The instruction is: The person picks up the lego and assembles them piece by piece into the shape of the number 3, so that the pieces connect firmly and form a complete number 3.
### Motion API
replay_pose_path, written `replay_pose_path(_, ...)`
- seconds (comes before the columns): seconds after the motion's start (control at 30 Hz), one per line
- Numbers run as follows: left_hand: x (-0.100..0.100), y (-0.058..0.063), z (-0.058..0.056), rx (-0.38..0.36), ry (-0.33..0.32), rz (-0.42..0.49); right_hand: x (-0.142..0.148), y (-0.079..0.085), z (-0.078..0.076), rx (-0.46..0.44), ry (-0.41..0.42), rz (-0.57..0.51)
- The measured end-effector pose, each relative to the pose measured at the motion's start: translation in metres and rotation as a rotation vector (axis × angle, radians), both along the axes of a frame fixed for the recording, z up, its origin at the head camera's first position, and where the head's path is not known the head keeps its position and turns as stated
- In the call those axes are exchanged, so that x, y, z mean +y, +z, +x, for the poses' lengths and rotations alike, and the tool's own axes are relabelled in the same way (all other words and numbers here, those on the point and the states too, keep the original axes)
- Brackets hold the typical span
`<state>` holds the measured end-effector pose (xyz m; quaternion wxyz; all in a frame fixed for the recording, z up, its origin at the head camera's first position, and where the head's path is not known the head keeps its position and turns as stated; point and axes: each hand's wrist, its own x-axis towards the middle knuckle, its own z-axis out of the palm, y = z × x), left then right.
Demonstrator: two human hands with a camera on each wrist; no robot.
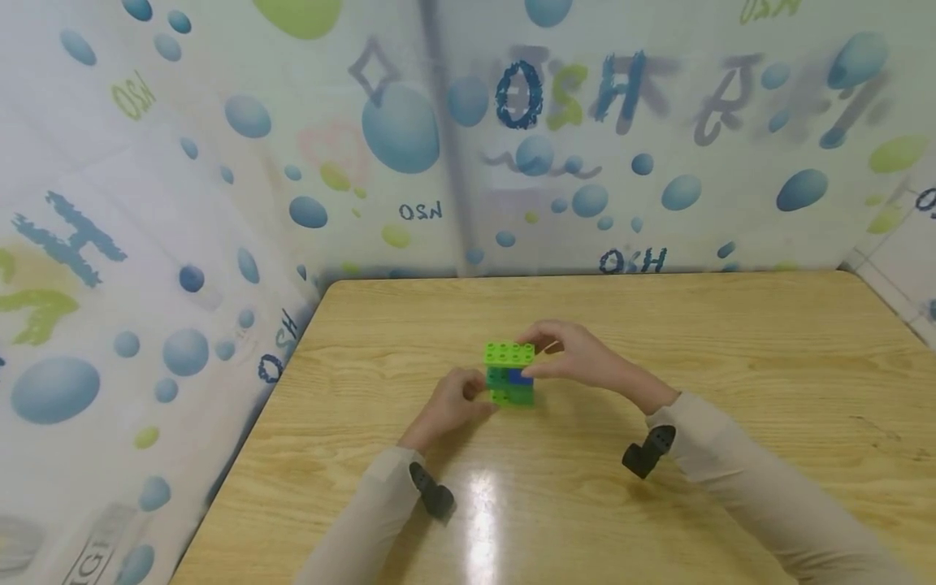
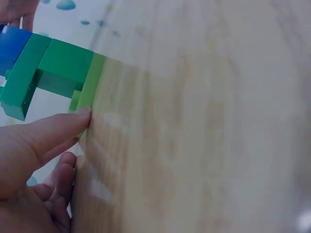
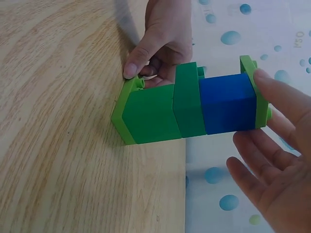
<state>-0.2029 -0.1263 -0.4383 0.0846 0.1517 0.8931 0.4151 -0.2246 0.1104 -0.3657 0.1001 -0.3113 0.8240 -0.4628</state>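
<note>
A small tower of toy building bricks stands on the table. Its base is a thin lime plate (image 3: pixel 121 114), with a green brick (image 3: pixel 151 112), a longer green brick (image 3: pixel 187 104) and a blue brick (image 3: pixel 227 103) stacked above. A lime studded plate (image 1: pixel 509 354) tops it. My left hand (image 1: pixel 455 400) pinches the base plate's left end, thumb (image 2: pixel 73 122) at its near edge. My right hand (image 1: pixel 574 353) is at the tower's upper right, thumb (image 3: pixel 277 92) on the top plate's edge and fingers (image 3: pixel 257 150) curved round the far side beside the blue brick.
The wooden table (image 1: pixel 695 325) stretches out on both sides of the tower. A wall covering (image 1: pixel 468 154) with blue and green bubble prints rises behind the table's back edge and along the left. A black wrist camera (image 1: pixel 649 451) sits on my right sleeve.
</note>
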Motion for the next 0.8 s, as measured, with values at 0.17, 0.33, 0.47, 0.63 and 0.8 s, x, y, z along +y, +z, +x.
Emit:
replay_pose_path(0.17, -0.001, 0.001, -0.002, -0.048, 0.008, -0.006, 0.005, 0.001, 0.001, 0.011, -0.002, -0.008)
replay_pose_path(0.33, -0.004, 0.003, -0.003, -0.071, 0.018, 0.012, 0.010, 0.002, 0.002, -0.004, -0.029, -0.033)
replay_pose_path(0.47, -0.007, 0.008, -0.002, -0.061, 0.025, 0.033, 0.015, 0.001, 0.003, -0.018, -0.047, -0.052)
replay_pose_path(0.63, -0.010, 0.018, 0.003, -0.031, 0.067, 0.059, 0.020, -0.005, 0.004, -0.045, -0.058, -0.061)
replay_pose_path(0.8, -0.012, 0.027, 0.009, -0.002, 0.091, 0.093, 0.023, -0.015, 0.007, -0.056, -0.085, -0.052)
